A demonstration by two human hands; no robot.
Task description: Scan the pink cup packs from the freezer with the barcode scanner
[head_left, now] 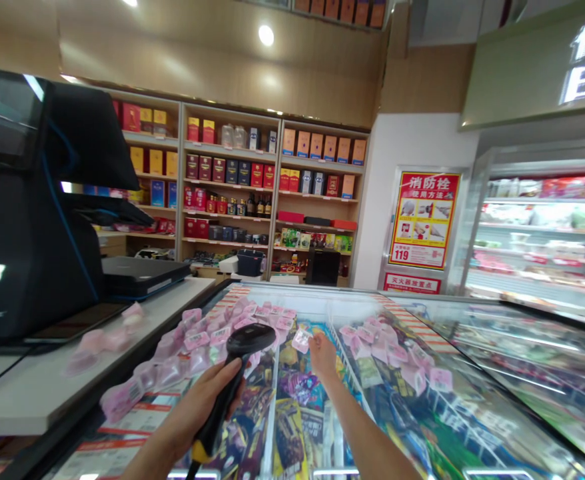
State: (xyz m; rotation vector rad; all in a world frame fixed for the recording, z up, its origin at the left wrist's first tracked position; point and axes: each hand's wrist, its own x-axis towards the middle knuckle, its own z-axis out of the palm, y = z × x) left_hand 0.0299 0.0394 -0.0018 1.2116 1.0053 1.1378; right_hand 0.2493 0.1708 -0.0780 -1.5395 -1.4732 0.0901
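My left hand [217, 393] is wrapped round the grip of a black barcode scanner [249, 339], its head pointing forward and to the right. Between the fingertips of my right hand [323, 355] is a small pink cup with a barcode label [301, 341], held over the chest freezer. Many similar pink labelled cups [197, 340] lie in a long heap on the freezer's glass top, left of the scanner. Another group of pink cups [395, 353] lies to the right of my right hand. Packaged frozen goods [292, 433] show through the glass below both hands.
A black checkout terminal [27, 220] stands on a white counter [182, 303] at the left, with several pink cups [107, 340] there. Shelves of boxed goods [230, 173] line the back wall. More freezer glass [532, 360] extends right, near a lit display fridge [547, 233].
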